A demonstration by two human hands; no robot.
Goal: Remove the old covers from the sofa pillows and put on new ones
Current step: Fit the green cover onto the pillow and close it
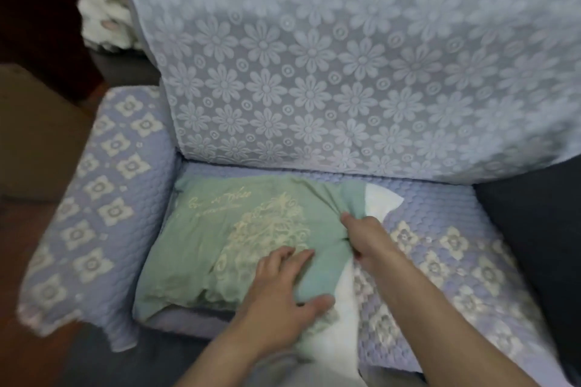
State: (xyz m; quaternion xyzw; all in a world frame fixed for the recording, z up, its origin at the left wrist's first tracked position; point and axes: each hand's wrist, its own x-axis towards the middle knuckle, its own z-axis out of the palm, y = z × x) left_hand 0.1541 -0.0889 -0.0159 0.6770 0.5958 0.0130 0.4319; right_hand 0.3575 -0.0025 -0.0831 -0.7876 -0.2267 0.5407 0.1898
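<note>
Head camera is looking down at a sofa seat, and off to the left of both hands the padded armrest [94,198] is lying under a lilac quilted throw with pale flower squares. Just right of that armrest, the pillow in its green cover [204,248] is resting flat on the seat cushion [440,248], its cream lace print facing up and a line of script too blurred to read. Left hand [283,289] is lying on the near right part of the green cover — fingers spread and fairly straight, pressing down on the cloth, the thumb reaching out to the cover's edge where the white pillow [345,324] is showing. Right hand [366,234] is sitting just beyond and to the right of the left one, fingers curled into the open end of the cover and bunching the green fabric in a pinch, so creases are radiating from that spot. Past the right hand, a white corner of the pillow is poking out of the cover. Behind both hands the backrest [345,72] is draped in pale blue daisy lace — and far right of the right hand a dark cushion [534,229] is sitting on the seat.
</note>
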